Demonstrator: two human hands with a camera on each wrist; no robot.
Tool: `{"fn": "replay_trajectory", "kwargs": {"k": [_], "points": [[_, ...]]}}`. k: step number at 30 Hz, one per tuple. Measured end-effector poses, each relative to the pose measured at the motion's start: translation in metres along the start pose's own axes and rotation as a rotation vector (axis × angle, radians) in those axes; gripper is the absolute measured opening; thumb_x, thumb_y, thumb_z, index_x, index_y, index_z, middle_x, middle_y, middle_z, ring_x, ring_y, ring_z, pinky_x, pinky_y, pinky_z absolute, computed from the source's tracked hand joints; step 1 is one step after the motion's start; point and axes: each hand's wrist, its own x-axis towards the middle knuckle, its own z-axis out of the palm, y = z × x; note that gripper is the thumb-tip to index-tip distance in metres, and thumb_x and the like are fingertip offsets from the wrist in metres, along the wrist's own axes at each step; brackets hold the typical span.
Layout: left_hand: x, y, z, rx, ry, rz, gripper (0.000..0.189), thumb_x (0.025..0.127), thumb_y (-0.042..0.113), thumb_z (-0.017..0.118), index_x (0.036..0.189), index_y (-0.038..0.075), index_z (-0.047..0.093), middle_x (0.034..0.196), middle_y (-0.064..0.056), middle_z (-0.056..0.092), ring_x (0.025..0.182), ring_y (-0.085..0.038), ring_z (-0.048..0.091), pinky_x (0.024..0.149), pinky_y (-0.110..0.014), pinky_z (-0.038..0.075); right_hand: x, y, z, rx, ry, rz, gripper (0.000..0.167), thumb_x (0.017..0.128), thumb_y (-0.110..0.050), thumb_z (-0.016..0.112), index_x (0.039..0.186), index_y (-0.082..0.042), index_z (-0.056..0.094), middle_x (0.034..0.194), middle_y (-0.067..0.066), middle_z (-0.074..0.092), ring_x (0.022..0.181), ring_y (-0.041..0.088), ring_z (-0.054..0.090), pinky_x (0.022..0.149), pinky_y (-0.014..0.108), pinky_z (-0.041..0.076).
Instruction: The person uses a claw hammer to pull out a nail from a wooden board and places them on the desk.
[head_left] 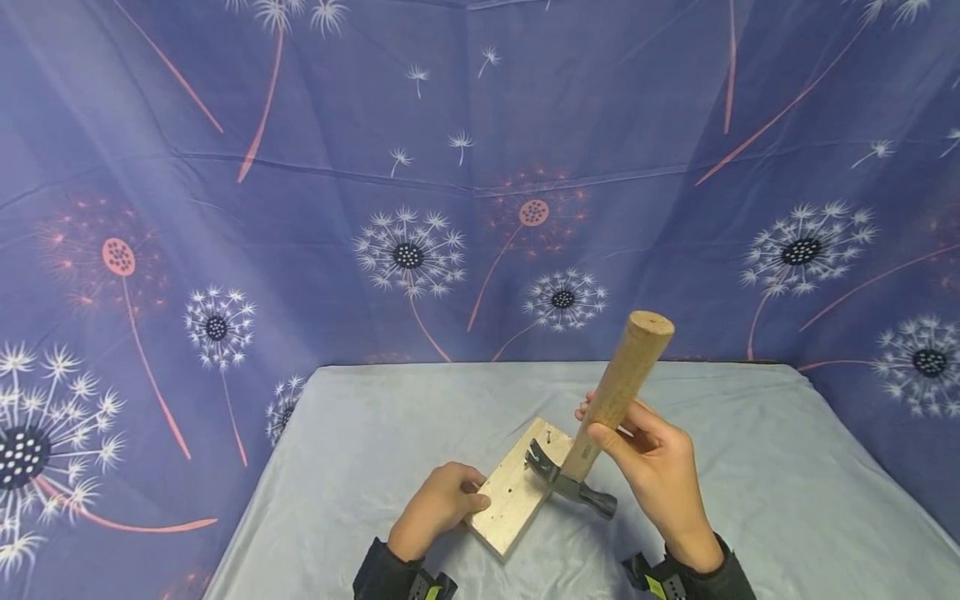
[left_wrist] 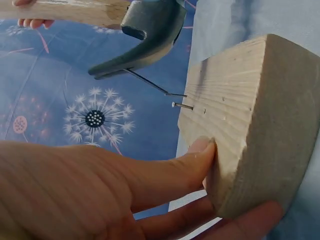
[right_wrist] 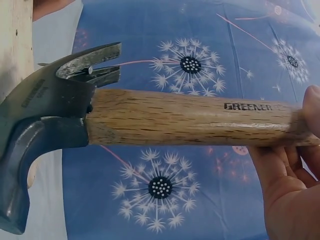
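1. The hammer (head_left: 586,448) is held over the wooden block (head_left: 510,508), with its wooden handle (right_wrist: 165,120) slanted upward and its metal head lowermost.
2. A bent nail (left_wrist: 147,81) is caught in the slot of the claw (right_wrist: 102,52). The nail head is seen between the two prongs; the opposite end of the shank is directed to the face of the block.
3. A second nail (left_wrist: 184,106) is seated in the same face, just beside the first, with its head and part of its shank exposed. Small dark marks are spread over this face.
4. The handle is grasped by the right hand (head_left: 660,467), with the thumb laid along the near side. Dark lettering, "GREENER", is printed on the wood.
5. The near left portion of the block is gripped by the left hand (head_left: 438,504); the thumb is pressed on the upper face and fingers are placed underneath.
6. The block is located at the near middle of the counter (head_left: 375,425), which is covered with pale blue cloth.
7. Dark sleeves (head_left: 384,573) are worn at both wrists.
8. The counter is backed by a blue-violet curtain (head_left: 465,100) printed with dandelions.
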Motion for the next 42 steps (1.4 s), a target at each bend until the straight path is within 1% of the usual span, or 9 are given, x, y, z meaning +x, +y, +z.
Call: {"fn": "replay_trajectory", "kwargs": {"k": [5,11,16,21,28,32,36,39,42], "points": [[-0.003,0.006,0.003,0.120,0.072,0.063,0.030,0.093,0.015,0.083,0.115,-0.004,0.076,0.099,-0.016,0.072,0.083,-0.029,0.070,0.067,-0.046,0.060,0.002,0.000,0.002,0.010,-0.012,-0.001,0.047,0.095,0.016,0.071,0.139,0.002,0.067,0.134,0.018,0.067,0.118,0.030,0.071,0.099,0.043,0.056],[-0.004,0.021,0.010,0.225,0.135,0.203,0.031,0.096,0.015,0.081,0.121,-0.001,0.075,0.103,-0.015,0.074,0.093,-0.035,0.071,0.078,-0.050,0.058,0.002,0.001,0.006,-0.019,-0.016,-0.010,0.044,0.093,0.016,0.073,0.136,0.002,0.070,0.131,0.026,0.066,0.116,0.028,0.071,0.096,0.038,0.058],[-0.001,0.029,0.019,0.259,0.129,0.323,0.036,0.095,0.011,0.081,0.128,0.001,0.073,0.116,-0.014,0.073,0.107,-0.034,0.070,0.089,-0.048,0.058,0.001,0.003,0.010,-0.031,-0.039,-0.026,0.043,0.092,0.015,0.074,0.134,0.005,0.070,0.129,0.022,0.069,0.114,0.027,0.072,0.093,0.038,0.059],[0.003,0.032,0.028,0.214,0.082,0.382,0.024,0.094,0.016,0.083,0.117,0.012,0.076,0.116,-0.002,0.074,0.110,-0.022,0.071,0.096,-0.043,0.057,0.000,0.001,0.012,-0.023,-0.067,-0.027,0.045,0.093,0.014,0.074,0.136,0.002,0.070,0.130,0.022,0.070,0.114,0.029,0.072,0.092,0.040,0.060],[0.004,0.030,0.033,0.128,0.078,0.444,0.024,0.087,0.011,0.086,0.107,0.011,0.072,0.103,0.003,0.075,0.096,-0.011,0.072,0.086,-0.032,0.060,-0.002,-0.003,0.010,-0.010,-0.079,-0.008,0.044,0.094,0.013,0.074,0.136,0.006,0.068,0.130,0.030,0.067,0.114,0.027,0.073,0.092,0.039,0.060],[0.004,0.029,0.033,0.159,0.100,0.501,0.026,0.082,0.006,0.089,0.097,0.011,0.067,0.092,0.005,0.071,0.085,-0.005,0.067,0.076,-0.026,0.057,-0.003,-0.004,0.008,0.008,-0.080,0.003,0.043,0.095,0.014,0.072,0.136,0.004,0.068,0.131,0.026,0.068,0.112,0.027,0.074,0.091,0.040,0.060],[0.006,0.025,0.032,0.255,0.126,0.622,0.031,0.082,-0.002,0.086,0.085,0.012,0.058,0.079,0.009,0.056,0.072,-0.001,0.049,0.066,-0.019,0.048,-0.004,-0.005,0.005,0.030,-0.081,0.017,0.042,0.096,0.014,0.071,0.136,0.003,0.068,0.130,0.018,0.071,0.112,0.029,0.074,0.091,0.040,0.061],[0.007,0.022,0.031,0.276,0.138,0.702,0.030,0.081,-0.004,0.084,0.079,0.011,0.058,0.077,0.009,0.054,0.070,0.001,0.046,0.063,-0.015,0.043,-0.004,-0.005,0.003,0.042,-0.084,0.020,0.041,0.096,0.014,0.070,0.135,0.005,0.068,0.129,0.018,0.071,0.111,0.029,0.074,0.091,0.040,0.061],[0.007,0.022,0.031,0.228,0.156,0.715,0.021,0.082,0.000,0.084,0.078,0.012,0.068,0.079,0.010,0.063,0.071,0.004,0.051,0.066,-0.014,0.046,-0.004,-0.005,0.001,0.034,-0.081,0.013,0.040,0.096,0.015,0.070,0.135,0.005,0.068,0.128,0.021,0.071,0.111,0.029,0.074,0.091,0.040,0.061]]}}
